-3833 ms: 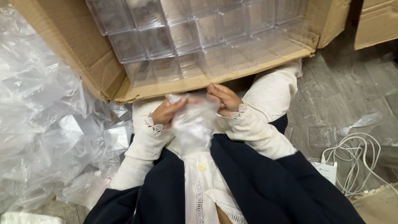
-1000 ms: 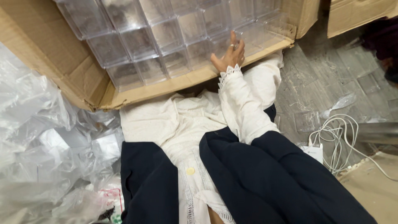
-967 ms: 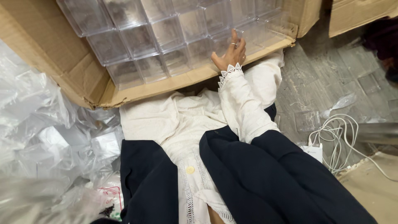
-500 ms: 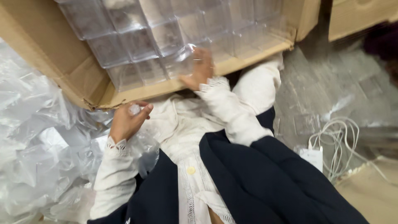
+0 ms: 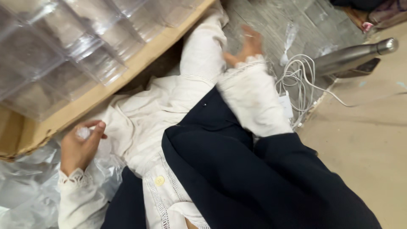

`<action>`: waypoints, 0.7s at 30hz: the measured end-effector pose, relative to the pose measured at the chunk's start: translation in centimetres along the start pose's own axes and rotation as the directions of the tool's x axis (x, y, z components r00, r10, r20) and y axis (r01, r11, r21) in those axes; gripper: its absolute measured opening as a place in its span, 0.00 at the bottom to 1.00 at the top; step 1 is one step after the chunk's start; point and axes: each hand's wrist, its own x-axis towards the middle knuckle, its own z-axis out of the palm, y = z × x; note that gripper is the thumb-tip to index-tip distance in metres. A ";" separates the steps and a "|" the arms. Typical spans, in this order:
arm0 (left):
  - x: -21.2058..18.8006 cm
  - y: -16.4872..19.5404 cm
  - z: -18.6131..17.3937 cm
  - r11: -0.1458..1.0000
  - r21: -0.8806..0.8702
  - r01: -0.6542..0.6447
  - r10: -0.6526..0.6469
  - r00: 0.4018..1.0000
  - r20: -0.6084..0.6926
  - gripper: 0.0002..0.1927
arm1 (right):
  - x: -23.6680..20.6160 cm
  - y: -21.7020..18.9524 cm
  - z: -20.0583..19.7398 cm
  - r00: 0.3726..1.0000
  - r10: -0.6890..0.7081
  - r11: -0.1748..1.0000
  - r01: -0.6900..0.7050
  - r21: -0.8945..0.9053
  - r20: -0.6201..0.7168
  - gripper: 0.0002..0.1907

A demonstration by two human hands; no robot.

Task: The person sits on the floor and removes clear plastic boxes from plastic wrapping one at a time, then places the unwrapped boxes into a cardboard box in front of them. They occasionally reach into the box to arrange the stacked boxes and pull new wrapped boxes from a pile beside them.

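While tilted — cardboard box [image 5: 97, 91] w/ clear containers [image 5: 63, 46]

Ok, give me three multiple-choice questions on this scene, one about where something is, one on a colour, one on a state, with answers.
1. Where does the left hand rest?
A. at the clear plastic wrap
B. on the metal bottle
C. inside the box

2. What colour is the coiled cable?
A. black
B. white
C. red

3. How is the cardboard box of clear plastic cases?
A. taped shut
B. flattened
C. open

Answers: 1 A, its fingers pinch a bit of clear plastic by the wrap. 2 B, it lies white on the floor. 3 C, the cases show inside.
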 end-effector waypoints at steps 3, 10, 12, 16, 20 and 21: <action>1.6 2.1 2.3 0.981 -0.175 -0.078 0.095 0.991 0.090 0.18 | -3.0 7.5 -2.2 0.875 0.340 0.850 -0.130 -0.511 0.343 0.40; 3.8 5.6 8.0 0.983 -0.144 -0.111 0.139 0.969 0.204 0.16 | -8.9 14.3 11.0 0.751 0.646 0.763 -0.633 -0.130 0.138 0.41; 3.4 5.6 8.3 0.995 -0.057 -0.086 0.096 0.973 0.209 0.16 | -7.7 14.8 11.2 0.853 0.497 0.834 -0.418 -0.360 0.161 0.43; 2.4 5.8 7.5 0.960 -0.249 -0.131 0.170 0.975 0.143 0.17 | -2.1 12.1 5.9 0.972 0.048 0.977 -0.094 -0.194 -0.230 0.50; 2.4 7.2 7.5 0.856 -0.434 -0.282 0.348 0.934 0.081 0.32 | 0.6 0.7 1.7 0.971 -0.239 0.936 0.226 0.271 0.015 0.49; 2.6 7.7 8.0 0.802 -0.456 -0.385 0.456 0.889 0.051 0.40 | 0.2 -3.0 2.3 0.947 -0.276 0.868 0.173 0.465 0.164 0.51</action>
